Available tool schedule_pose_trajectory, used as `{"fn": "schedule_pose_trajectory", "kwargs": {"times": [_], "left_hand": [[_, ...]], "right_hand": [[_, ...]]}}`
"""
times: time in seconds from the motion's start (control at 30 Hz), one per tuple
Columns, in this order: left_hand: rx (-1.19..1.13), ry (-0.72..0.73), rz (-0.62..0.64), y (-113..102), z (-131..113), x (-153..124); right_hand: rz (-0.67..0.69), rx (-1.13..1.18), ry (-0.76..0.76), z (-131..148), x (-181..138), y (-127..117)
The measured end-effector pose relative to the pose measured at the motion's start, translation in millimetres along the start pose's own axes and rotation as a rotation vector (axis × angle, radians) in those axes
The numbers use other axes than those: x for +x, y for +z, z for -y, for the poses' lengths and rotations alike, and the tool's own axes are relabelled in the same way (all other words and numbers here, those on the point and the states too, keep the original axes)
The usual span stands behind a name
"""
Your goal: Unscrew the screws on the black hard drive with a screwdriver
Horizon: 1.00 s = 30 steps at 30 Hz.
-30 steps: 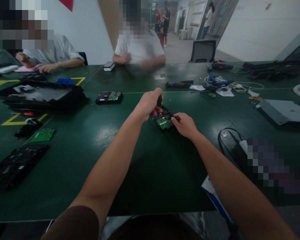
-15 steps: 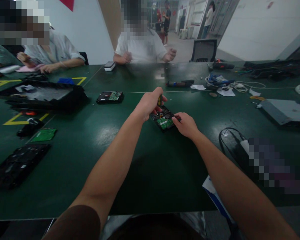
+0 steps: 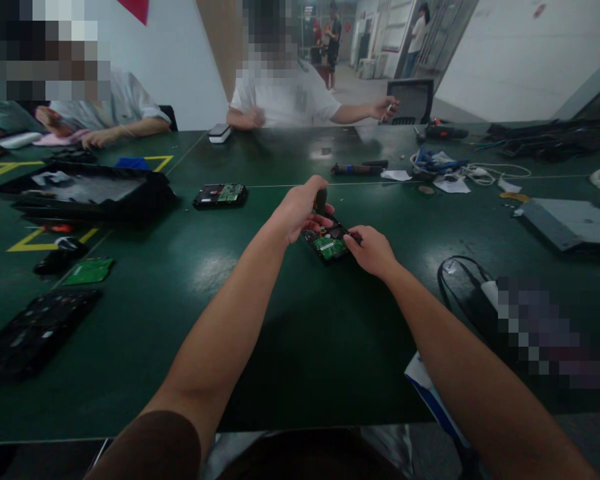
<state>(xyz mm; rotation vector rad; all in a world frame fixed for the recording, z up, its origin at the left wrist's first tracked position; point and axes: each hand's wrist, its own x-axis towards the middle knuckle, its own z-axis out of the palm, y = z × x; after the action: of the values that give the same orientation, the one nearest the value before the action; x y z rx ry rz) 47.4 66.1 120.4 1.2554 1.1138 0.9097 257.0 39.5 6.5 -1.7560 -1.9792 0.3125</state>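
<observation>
A black hard drive with a green circuit board [image 3: 331, 248] lies in front of me on the table, turned at an angle. My left hand [image 3: 304, 208] is closed round the dark handle of a screwdriver [image 3: 321, 200], held upright over the drive's far side; its tip is hidden behind my fingers. At the drive's right edge, my right hand [image 3: 373, 248] grips it between thumb and fingers. A second, similar drive [image 3: 220, 195] rests farther off to the left.
On the left are a black open casing [image 3: 85, 190], a loose green circuit board [image 3: 89, 270] and a black frame part [image 3: 35, 333]. A grey metal box [image 3: 573, 223], cables [image 3: 480, 175] and a black tool [image 3: 360, 168] lie to the right. Co-workers sit opposite.
The screwdriver handle has turned in my left hand, its yellow part now out of sight. My right hand and the drive stay put. The co-worker opposite has stretched an arm rightward.
</observation>
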Motion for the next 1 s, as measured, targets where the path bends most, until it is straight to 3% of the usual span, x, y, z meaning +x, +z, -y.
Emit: {"fn": "schedule_pose_trajectory", "kwargs": {"times": [0.17,0.63,1.0], "left_hand": [[0.061,0.047,-0.067,-2.8,0.8,1.7],[0.098,0.070,-0.072,-4.3,2.8,5.7],[0.009,-0.047,-0.005,-4.0,0.8,2.8]], "right_hand": [[0.004,0.000,0.004,-1.3,0.8,1.5],[0.012,0.014,0.022,2.1,-0.1,-0.8],[0.007,-0.005,0.016,1.9,0.2,-0.5]]}}
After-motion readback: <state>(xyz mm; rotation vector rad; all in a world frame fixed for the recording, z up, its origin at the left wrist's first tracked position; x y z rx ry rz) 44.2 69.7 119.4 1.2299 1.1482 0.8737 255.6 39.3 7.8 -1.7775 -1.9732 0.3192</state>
